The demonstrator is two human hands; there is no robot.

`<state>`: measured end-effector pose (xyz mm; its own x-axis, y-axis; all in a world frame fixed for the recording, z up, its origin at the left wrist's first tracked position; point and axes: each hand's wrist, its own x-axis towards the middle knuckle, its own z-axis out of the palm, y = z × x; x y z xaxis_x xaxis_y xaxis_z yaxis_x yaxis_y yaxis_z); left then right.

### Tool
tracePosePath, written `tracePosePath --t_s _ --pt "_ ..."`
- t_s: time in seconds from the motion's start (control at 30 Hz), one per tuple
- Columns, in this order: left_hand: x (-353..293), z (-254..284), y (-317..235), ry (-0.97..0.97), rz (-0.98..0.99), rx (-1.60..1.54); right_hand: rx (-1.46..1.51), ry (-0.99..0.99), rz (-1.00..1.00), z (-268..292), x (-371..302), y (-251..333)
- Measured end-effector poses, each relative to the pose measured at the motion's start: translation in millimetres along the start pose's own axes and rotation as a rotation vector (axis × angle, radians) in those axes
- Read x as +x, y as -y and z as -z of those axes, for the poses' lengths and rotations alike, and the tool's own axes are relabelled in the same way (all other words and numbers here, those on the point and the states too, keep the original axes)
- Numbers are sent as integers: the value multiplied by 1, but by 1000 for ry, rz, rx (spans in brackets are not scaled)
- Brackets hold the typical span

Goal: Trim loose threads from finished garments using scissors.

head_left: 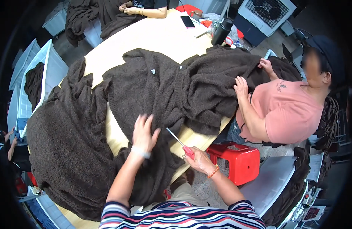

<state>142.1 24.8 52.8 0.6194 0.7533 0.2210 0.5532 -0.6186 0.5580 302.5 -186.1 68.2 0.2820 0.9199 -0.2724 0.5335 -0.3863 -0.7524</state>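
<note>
- The dark brown fuzzy knit garment lies crumpled on the pale wood table.
- The left hand has its fingers spread and grips nothing. It is right over the near part of the garment; I can't tell if it touches.
- The right hand is curled around a red-handled tool with a thin metal rod, whose tip points at the garment's near part.
- A big brown cloth heap is left of the garment.
- A co-worker in a pink shirt has both hands on the brown cloth at the garment's right.
- A phone and a black bottle are past the garment's far side.
</note>
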Motion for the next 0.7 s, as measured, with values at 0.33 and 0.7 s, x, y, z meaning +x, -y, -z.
tracePosePath --t_s 0.33,0.7 --pt "-7 -28 97 283 28 577 -90 -37 1 51 31 -10" --pt "-4 -6 23 378 -192 75 -118 103 27 47 77 -3"
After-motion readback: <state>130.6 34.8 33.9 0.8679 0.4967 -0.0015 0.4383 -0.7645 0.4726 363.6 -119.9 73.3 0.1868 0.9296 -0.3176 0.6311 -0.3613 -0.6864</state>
